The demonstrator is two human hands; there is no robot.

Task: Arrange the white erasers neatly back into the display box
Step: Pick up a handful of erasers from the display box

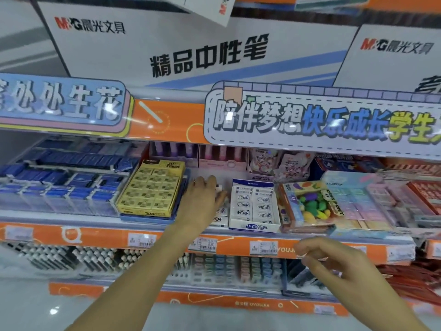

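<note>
The white display box stands on the middle shelf, filled with rows of white erasers. Left of it, a few loose white erasers lie on the shelf. My left hand reaches in over them, and a small white eraser shows between its thumb and fingers. The hand hides what lies beneath it. My right hand hovers lower, in front of the shelf's orange price strip, with its fingers loosely curled and nothing in them.
A yellow box of 2B erasers sits just left of my left hand. A box of colourful novelty erasers stands right of the white box. Blue packs fill the far left. Pens line the shelf below.
</note>
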